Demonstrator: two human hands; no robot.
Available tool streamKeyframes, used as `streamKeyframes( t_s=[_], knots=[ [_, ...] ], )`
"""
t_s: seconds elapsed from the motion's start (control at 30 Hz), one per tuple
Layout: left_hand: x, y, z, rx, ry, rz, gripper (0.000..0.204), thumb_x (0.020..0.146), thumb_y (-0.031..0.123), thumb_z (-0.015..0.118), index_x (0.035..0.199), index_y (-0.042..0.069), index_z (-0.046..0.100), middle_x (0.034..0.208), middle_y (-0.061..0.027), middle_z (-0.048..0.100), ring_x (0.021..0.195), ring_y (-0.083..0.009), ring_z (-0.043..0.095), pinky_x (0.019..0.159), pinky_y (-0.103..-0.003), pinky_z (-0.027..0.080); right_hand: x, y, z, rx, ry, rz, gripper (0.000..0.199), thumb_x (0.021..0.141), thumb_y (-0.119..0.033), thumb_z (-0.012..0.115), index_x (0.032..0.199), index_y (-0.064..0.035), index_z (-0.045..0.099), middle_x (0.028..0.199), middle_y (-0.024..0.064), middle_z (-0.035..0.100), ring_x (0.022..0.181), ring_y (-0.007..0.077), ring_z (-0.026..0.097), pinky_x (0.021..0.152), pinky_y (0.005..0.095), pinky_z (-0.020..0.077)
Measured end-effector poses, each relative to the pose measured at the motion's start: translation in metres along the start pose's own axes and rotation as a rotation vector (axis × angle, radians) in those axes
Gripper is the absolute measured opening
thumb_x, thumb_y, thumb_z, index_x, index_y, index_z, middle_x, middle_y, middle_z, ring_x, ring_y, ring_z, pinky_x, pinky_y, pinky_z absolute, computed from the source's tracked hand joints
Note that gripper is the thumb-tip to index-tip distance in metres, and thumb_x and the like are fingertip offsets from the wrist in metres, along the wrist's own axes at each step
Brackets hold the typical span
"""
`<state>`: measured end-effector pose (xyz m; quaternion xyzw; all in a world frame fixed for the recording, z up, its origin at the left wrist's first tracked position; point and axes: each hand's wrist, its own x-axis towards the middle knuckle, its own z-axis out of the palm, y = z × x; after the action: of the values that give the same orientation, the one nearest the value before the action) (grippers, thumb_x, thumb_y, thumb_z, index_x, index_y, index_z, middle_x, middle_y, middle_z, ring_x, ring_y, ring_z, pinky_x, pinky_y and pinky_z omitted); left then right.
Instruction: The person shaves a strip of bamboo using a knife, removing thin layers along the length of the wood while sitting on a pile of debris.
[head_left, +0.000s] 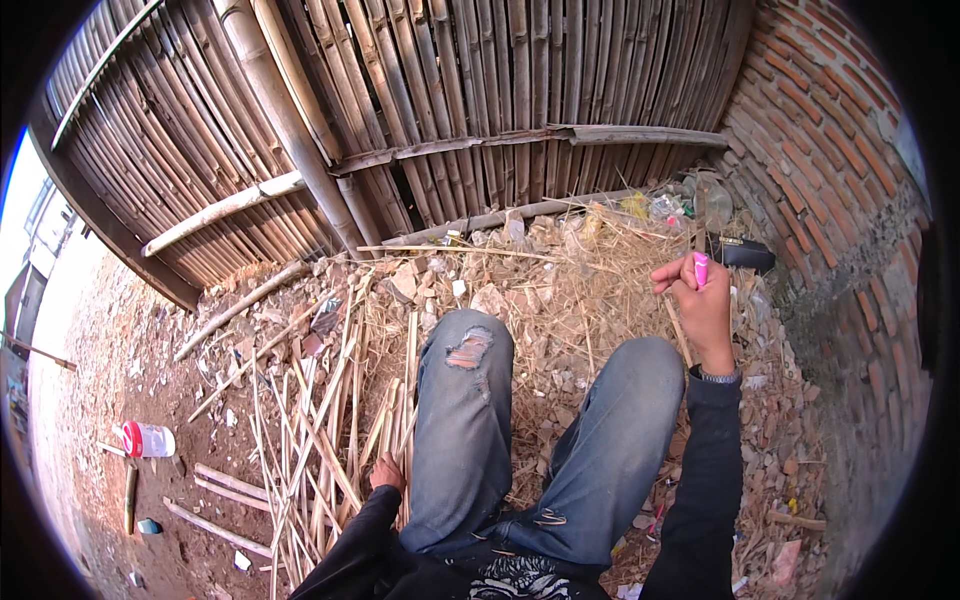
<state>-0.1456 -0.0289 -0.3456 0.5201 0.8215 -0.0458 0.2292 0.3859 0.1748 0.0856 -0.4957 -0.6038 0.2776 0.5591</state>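
My right hand is raised beyond my right knee, its fingers closed round the pink handle of a knife. The knife's greyish blade points away from me and blends into the rubble behind. Low beside my left thigh, my left hand is closed at the near end of some pale bamboo strips; its fingers are partly hidden, and how many strips it grips cannot be made out. A larger loose pile of split bamboo strips lies just left of that hand.
A bamboo slat wall stands ahead, a brick wall on the right. Stones and dry straw cover the ground. A black case lies by the brick wall. Leftward are a red-lidded tub and bamboo sticks.
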Motion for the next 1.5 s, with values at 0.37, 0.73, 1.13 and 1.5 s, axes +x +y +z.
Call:
streamKeyframes(
  t_s=[0.37,0.73,1.13,1.5],
  knots=[
    [0.022,0.029,-0.056,-0.525,0.435,0.204,0.026,0.1,0.022,0.06,0.11,0.0,0.07,0.089,-0.0292,0.07,0.085,-0.0475,0.07,0.076,-0.052,0.054,0.0,-0.012,0.062,-0.186,-0.349,0.096,0.025,0.092,0.001,0.053,0.07,-0.0035,0.042,0.09,0.0164,0.077,0.077,0.0172,0.074,0.07,0.0337,0.0569],
    [0.008,0.189,-0.301,-1.071,0.325,0.598,0.034,0.105,0.018,0.064,0.133,-0.002,0.068,0.076,-0.0006,0.068,0.064,-0.0045,0.054,0.057,-0.025,0.045,0.004,-0.038,0.118,0.005,-0.252,-0.025,0.014,0.087,-0.009,0.065,0.086,0.0014,0.075,0.062,0.0002,0.057,0.058,0.0084,0.053,0.056,0.0296,0.0429],
    [0.107,0.137,-0.251,-0.343,0.582,0.428,0.05,0.099,0.017,0.062,0.143,-0.005,0.057,0.118,-0.0374,0.066,0.113,-0.0457,0.067,0.097,-0.047,0.055,-0.015,-0.017,0.099,-0.011,-0.227,0.038,0.022,0.087,-0.005,0.067,0.069,0.0003,0.056,0.077,0.0098,0.072,0.07,0.0125,0.065,0.065,0.0316,0.0522],
    [-0.073,-0.097,0.01,0.231,0.249,-0.149,0.099,0.088,0.027,0.072,0.165,-0.003,0.016,0.166,-0.028,0.029,0.156,-0.0395,0.026,0.127,-0.045,0.023,-0.157,0.031,-0.061,0.218,0.705,0.3,0.023,0.09,-0.003,0.065,0.077,-0.0113,0.048,0.095,0.0155,0.073,0.076,0.0179,0.063,0.074,0.031,0.0519]
  ],
)
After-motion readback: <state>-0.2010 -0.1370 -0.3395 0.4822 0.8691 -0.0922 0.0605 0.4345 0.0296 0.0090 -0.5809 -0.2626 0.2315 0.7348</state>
